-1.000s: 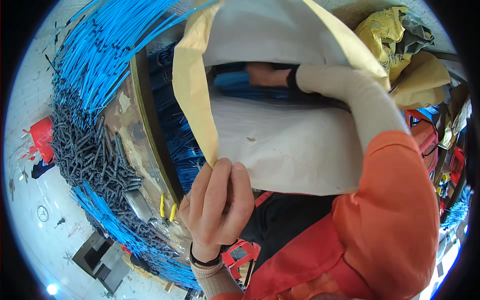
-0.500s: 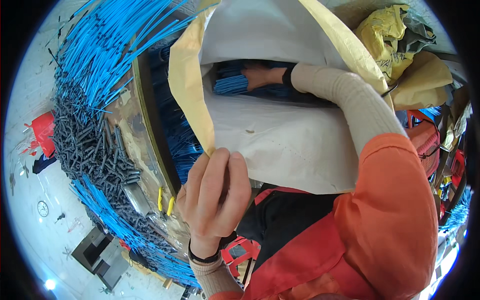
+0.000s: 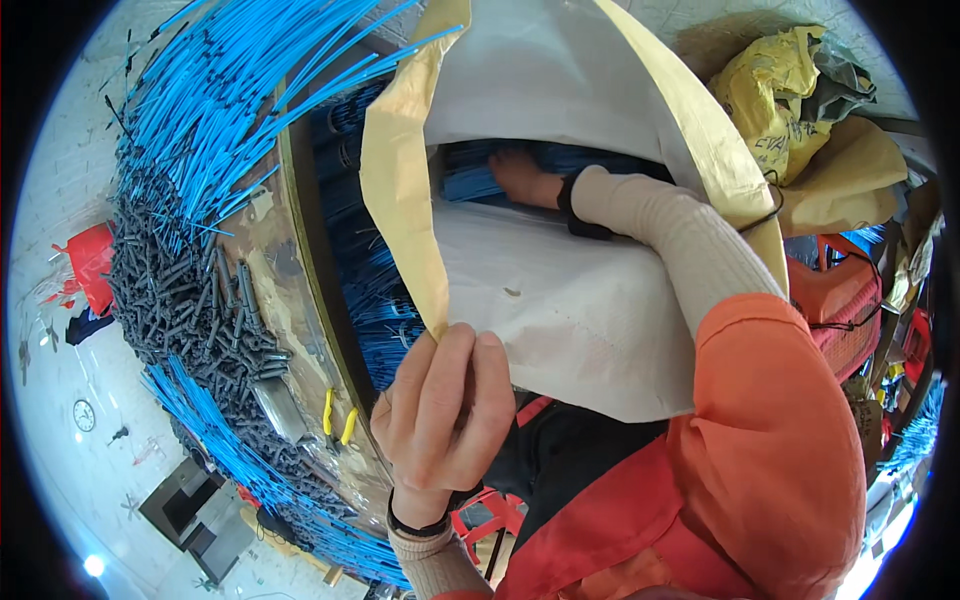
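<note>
A large paper sack [image 3: 580,290], yellow-tan outside and whitish inside, gapes open in front of me. My left hand [image 3: 445,410] is closed in a pinch on the near left corner of its rim. Deep in the sack, my right hand [image 3: 525,180] rests against blue cable-like strands [image 3: 470,183] lying along the bottom. Shade and blur hide how its fingers are set. The right forearm, in a beige sleeve, reaches in over the sack's right side. A folded yellow flap [image 3: 405,170] stands up along the left edge of the mouth.
Left of the sack is a worktable [image 3: 300,330] with blue strands [image 3: 230,100], a heap of dark grey cylindrical parts [image 3: 185,290] and a yellow-handled tool [image 3: 346,425]. More blue bundles [image 3: 375,260] lie beneath its edge. Crumpled yellow sacks [image 3: 765,95] and a red basket [image 3: 840,330] are at right.
My right hand has shifted within the sack, and less of the light blue bundle shows beside it. The left hand keeps its pinch; hand and rim appear slightly lower and further right.
</note>
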Tool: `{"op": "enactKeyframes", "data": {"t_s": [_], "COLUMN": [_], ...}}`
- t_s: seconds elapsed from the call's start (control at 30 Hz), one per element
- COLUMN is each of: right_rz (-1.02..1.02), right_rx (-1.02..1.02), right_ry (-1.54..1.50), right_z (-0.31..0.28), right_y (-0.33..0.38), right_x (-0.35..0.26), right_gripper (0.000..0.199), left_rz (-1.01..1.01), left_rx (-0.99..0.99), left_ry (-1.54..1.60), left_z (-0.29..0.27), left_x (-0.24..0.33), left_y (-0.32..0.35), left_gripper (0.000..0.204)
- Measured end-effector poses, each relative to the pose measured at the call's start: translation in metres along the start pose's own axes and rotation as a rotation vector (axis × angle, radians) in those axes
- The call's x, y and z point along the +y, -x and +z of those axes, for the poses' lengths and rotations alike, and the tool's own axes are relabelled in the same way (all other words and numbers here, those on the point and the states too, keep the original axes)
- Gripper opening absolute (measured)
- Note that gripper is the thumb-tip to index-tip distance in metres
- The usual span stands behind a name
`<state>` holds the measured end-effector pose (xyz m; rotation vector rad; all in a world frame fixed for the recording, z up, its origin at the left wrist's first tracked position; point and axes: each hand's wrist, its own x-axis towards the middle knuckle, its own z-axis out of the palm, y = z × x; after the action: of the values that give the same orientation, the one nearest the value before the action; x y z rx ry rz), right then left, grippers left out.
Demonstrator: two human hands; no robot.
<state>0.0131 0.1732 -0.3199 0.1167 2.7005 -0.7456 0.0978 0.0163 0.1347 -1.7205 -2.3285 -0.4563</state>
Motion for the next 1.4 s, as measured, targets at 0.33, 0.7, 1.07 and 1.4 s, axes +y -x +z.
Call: {"op": "enactKeyframes", "data": {"t_s": [0.33,0.7,1.07,1.4], "right_rz": [-0.03,0.069,0.101,-0.087], "right_rx": [0.17,0.295,0.363,0.312], "right_ry": [0.136,0.344,0.475,0.047], "right_z": [-0.013,0.008,0.021,-0.023], "right_y": [0.036,0.022,0.007,0.011], "right_x": [-0.032,-0.039,-0.033,-0.003], "right_gripper": [0.075,0.059,0.061,0.061], "left_rz": [-0.016,0.0,-0.035,0.056], "left_rx": [-0.065,-0.073,0.001,0.096], "left_ry": [-0.064,-0.056,-0.077,-0.146], "left_z": [-0.001,0.003,0.007,0.005], "left_x": [-0.005,-0.005,0.002,-0.002], "left_y": [0.001,0.001,0.021,0.035], "left_gripper": [0.034,0.031,0.03,0.024]}}
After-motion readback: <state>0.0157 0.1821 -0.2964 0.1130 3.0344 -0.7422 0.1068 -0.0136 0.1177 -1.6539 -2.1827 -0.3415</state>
